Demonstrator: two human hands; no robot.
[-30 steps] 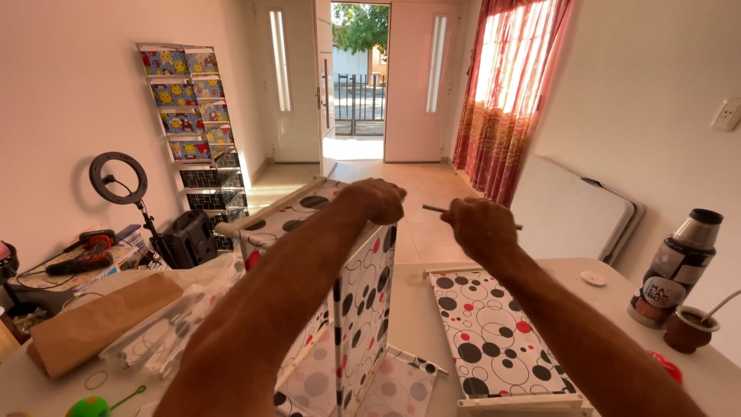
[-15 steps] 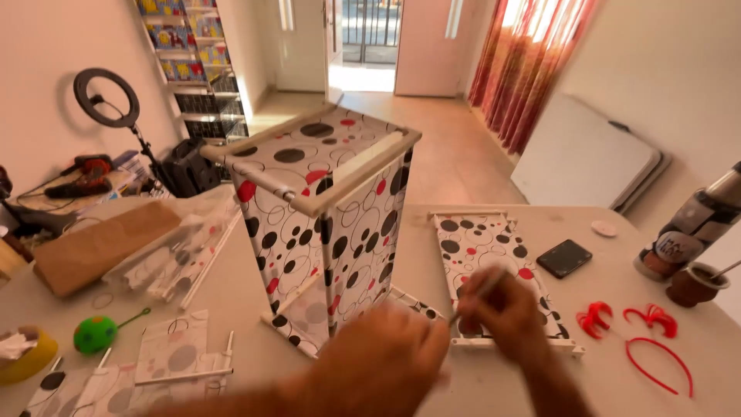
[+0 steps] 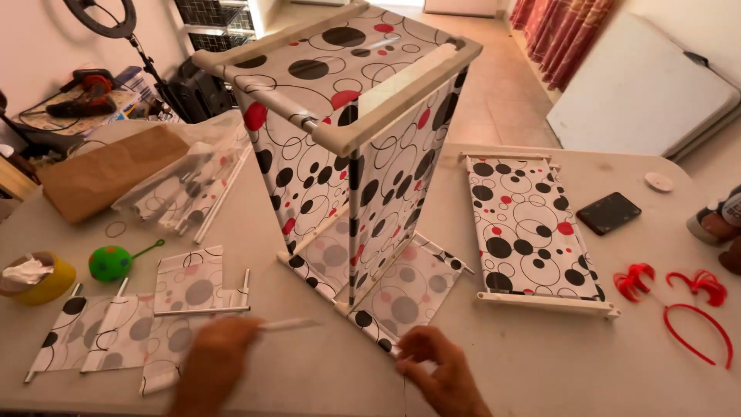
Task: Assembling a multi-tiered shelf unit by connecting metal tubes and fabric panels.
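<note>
A tall box-shaped fabric organiser [image 3: 340, 147] with white cloth, black and red dots and a white tube frame stands upright on the table. My left hand [image 3: 212, 363], blurred, is at the near edge and holds a thin white rod [image 3: 289, 325] that points right toward the organiser's base. My right hand [image 3: 440, 374] pinches the front end of the bottom rail [image 3: 370, 328] at the organiser's near corner. A flat dotted panel [image 3: 529, 224] with white end rods lies to the right of it.
Smaller dotted fabric pieces [image 3: 131, 324] lie at the near left, with a green ball [image 3: 109, 262] and a yellow tape roll [image 3: 35, 278]. A bag of rods [image 3: 185, 185] and a brown parcel [image 3: 104, 170] sit behind. A black phone [image 3: 608, 212] and red clips [image 3: 671, 289] lie right.
Both hands came down from the organiser's top to the near table edge. The view tilted down. The left hand now holds a white rod and the right hand is at the bottom rail.
</note>
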